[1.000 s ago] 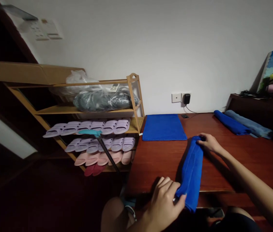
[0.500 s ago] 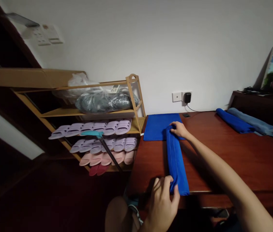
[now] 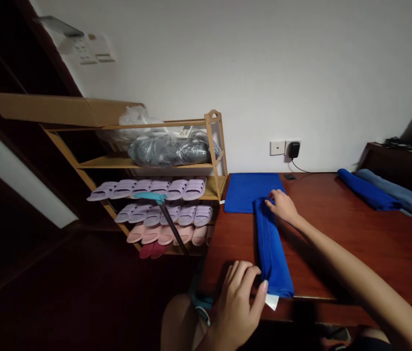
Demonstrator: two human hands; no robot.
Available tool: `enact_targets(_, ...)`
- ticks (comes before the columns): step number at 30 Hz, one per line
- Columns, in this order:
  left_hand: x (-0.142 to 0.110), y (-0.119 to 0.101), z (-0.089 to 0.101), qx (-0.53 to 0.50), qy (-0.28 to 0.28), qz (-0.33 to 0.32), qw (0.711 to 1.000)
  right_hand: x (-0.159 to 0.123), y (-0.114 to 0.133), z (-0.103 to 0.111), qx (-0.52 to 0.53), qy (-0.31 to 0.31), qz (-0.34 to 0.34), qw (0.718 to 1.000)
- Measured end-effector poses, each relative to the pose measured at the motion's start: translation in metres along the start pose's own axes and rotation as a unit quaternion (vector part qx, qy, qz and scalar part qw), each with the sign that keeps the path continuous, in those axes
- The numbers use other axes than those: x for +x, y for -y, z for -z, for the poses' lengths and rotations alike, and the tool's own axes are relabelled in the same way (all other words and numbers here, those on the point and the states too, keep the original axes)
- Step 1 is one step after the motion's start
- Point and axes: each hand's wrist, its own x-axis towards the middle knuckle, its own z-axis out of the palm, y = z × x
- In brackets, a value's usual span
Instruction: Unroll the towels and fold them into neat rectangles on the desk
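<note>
A long folded blue towel (image 3: 271,246) lies lengthwise on the dark red wooden table (image 3: 355,243). A small white tag shows at its near end. My left hand (image 3: 240,297) rests at that near end, thumb and fingers pinching the corner. My right hand (image 3: 282,205) presses on the far end, fingers curled onto the cloth. The far end overlaps the edge of a flat blue mat (image 3: 250,191) lying at the back of the table.
Two rolled towels, one dark blue (image 3: 368,195) and one grey-blue (image 3: 403,197), lie at the table's far right. A charger (image 3: 293,149) is plugged into the wall socket. Left of the table stands a wooden rack (image 3: 177,195) with several slippers and a teal-headed mop handle (image 3: 167,222).
Both hands swung the towel left from a slanted position to a straight one beside the mat, then set it flat. The camera view has shifted slightly left.
</note>
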Motion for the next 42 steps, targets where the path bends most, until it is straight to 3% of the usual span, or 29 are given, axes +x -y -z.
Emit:
enact_targets(5, 0.017, -0.006, -0.002, 0.036, -0.002, 0.000, 0.999, -0.024, 0.008, 0.006, -0.028, 0.089, -0.033, 0.995)
enact_targets(11, 0.021, -0.013, -0.018, 0.085, -0.021, 0.014, 0.996, -0.016, 0.025, -0.001, -0.038, 0.127, -0.042, 0.990)
enact_targets(16, 0.009, 0.000, -0.018, 0.062, -0.044, 0.018, 0.997, -0.009, 0.050, -0.012, -0.027, 0.116, -0.002, 0.993)
enact_targets(23, -0.008, 0.012, -0.015, 0.126, -0.052, 0.060, 0.989, -0.007, 0.084, -0.028, -0.015, 0.137, 0.078, 0.987)
enact_targets(26, -0.012, 0.012, -0.005, 0.144, -0.016, 0.069, 0.987, -0.007, 0.081, -0.020, -0.024, 0.137, 0.102, 0.985)
enact_targets(32, 0.009, 0.020, 0.016, 0.119, 0.036, -0.011, 0.992, -0.030, 0.061, 0.003, -0.098, 0.088, 0.086, 0.988)
enact_targets(37, 0.040, 0.037, -0.002, 0.156, 0.094, -0.026, 0.983, -0.056, 0.057, -0.001, -0.134, 0.106, 0.080, 0.982)
enact_targets(42, 0.042, 0.049, -0.022, 0.189, 0.133, -0.019, 0.973, -0.066, 0.038, 0.001, -0.133, 0.111, 0.074, 0.982)
